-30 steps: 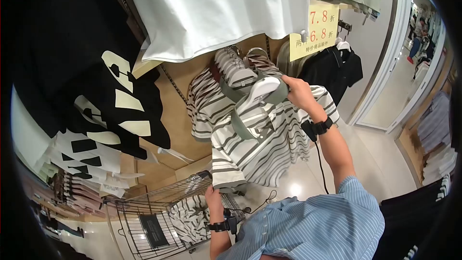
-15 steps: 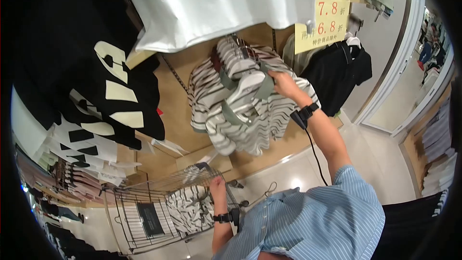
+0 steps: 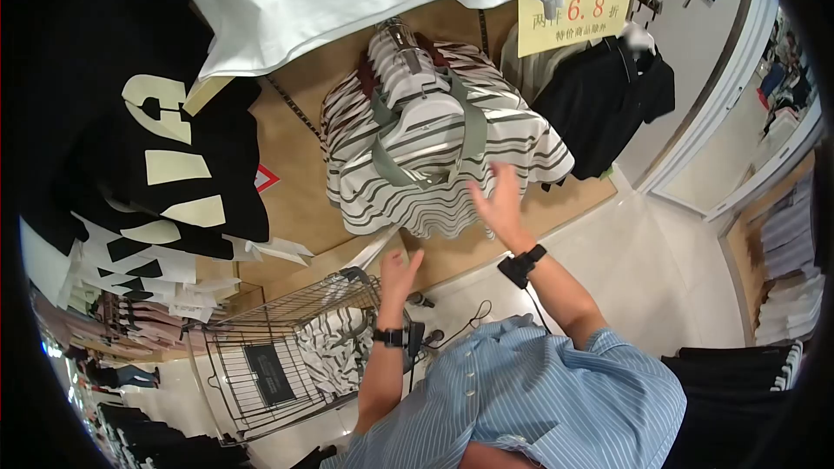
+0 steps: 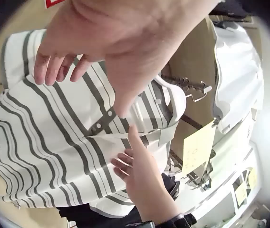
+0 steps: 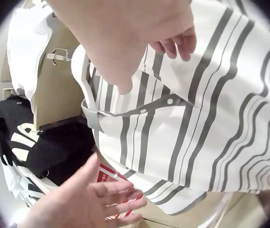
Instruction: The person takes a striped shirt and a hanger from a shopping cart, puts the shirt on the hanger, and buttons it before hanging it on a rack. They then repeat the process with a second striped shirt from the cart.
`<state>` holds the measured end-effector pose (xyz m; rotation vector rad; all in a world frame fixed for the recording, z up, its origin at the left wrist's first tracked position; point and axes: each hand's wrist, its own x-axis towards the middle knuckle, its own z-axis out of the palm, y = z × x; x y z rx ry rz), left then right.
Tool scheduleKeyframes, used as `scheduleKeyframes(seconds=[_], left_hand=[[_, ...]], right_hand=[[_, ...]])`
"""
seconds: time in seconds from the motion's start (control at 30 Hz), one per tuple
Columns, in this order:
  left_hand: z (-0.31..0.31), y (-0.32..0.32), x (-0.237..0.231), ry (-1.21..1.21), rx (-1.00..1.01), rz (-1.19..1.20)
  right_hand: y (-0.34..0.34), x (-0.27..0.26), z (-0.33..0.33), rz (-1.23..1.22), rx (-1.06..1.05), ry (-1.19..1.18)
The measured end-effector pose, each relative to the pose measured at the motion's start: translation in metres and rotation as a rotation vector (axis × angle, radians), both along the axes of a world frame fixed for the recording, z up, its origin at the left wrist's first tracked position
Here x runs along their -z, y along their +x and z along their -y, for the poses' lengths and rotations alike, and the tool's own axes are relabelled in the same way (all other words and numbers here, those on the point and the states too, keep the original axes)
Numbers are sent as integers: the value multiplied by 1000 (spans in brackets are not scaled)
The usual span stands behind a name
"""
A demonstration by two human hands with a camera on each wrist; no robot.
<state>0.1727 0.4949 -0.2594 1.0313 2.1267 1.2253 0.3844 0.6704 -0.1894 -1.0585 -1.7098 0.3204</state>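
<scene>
A white shirt with dark stripes (image 3: 408,200) and a grey-green collar hangs at the front of a row of similar shirts, on a white hanger (image 3: 430,117). My right hand (image 3: 499,204) is in front of the shirt's right side, fingers spread and holding nothing. Lower and to the left, my left hand (image 3: 400,276) is near the hem with its fingers loose and nothing in them. The left wrist view has the shirt's buttoned neck opening between my left hand (image 4: 111,42) and right hand (image 4: 142,178). In the right wrist view, the fingers of both hands are extended.
A wire shopping cart (image 3: 230,365) holding a crumpled striped garment (image 3: 334,352) stands at lower left. Black printed shirts (image 3: 208,156) hang left, a white garment (image 3: 365,9) overhead. To the right are a yellow price sign (image 3: 573,4) and a black polo shirt (image 3: 608,108).
My right hand has let go of the shirt's collar and moved down. My left hand, earlier at the hem, has come off it. The shirt now hangs against the row.
</scene>
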Motion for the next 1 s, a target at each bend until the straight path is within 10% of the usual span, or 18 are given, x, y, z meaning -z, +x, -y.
scheduleKeyframes(seconds=[0.53,0.8,1.0], left_hand=[[-116,45,-105,388,263,91],[-85,59,-1,307,-81,16],[-101,64,-7,218,-71,218]], right_hand=[[-15,49,15,-65,-158,-361],[3,61,41,-410,-333,-665],[10,32,50,-530,-566,-888]])
